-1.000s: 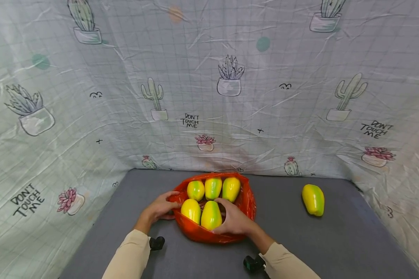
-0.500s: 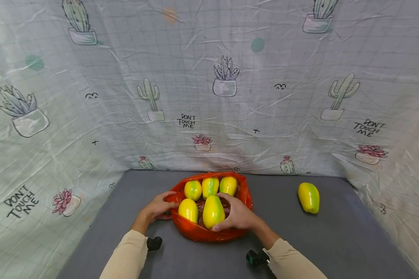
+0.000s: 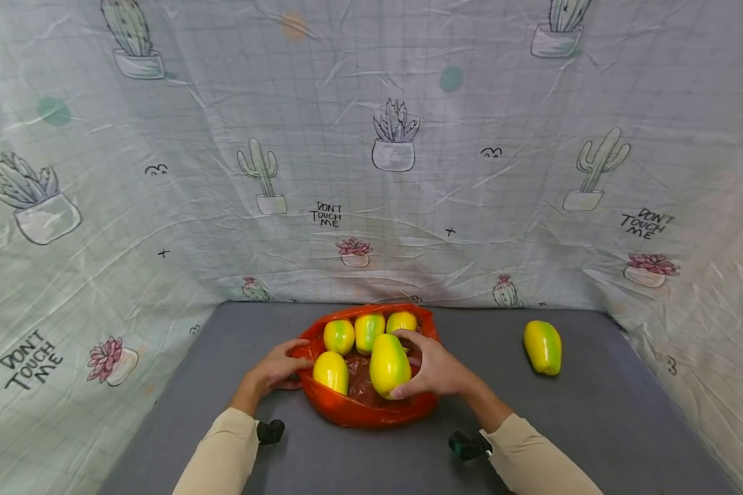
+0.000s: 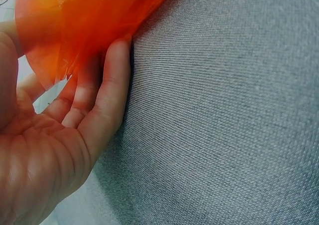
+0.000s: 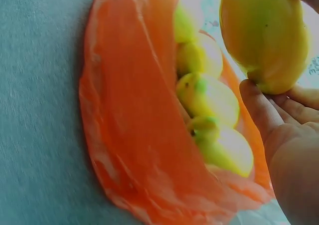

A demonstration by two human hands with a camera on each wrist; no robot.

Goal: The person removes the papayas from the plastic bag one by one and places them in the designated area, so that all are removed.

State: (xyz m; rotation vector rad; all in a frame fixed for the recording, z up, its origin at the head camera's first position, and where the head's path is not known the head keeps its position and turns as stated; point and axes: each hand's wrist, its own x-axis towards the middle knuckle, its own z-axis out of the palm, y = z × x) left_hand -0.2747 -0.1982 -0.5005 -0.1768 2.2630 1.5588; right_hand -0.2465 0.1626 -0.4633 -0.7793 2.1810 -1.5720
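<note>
A red plastic bag [image 3: 353,415] lies on the table with its mouth spread open. Several glossy yellow-green papayas [image 3: 331,372] rest inside it. My right hand [image 3: 441,369] grips one papaya [image 3: 389,367] from its right side, thumb at the lower end, fingers over the top. In the right wrist view this held papaya [image 5: 264,35] is raised above the others in the bag. At the bag's left rim, my left hand [image 3: 275,368] holds the plastic. The left wrist view shows the orange-red film [image 4: 99,15] between its thumb and fingers.
Another papaya [image 3: 542,348] lies by itself on the right of the grey tabletop [image 3: 594,426]. A pale curtain [image 3: 396,227] printed with cactus drawings encloses the back and sides. Dark wrist cameras [image 3: 469,445] hang under both forearms.
My right hand has lifted a papaya from the front of the bag, up and slightly right, baring the bag's floor. The left hand stays at the rim. The head view has shifted slightly.
</note>
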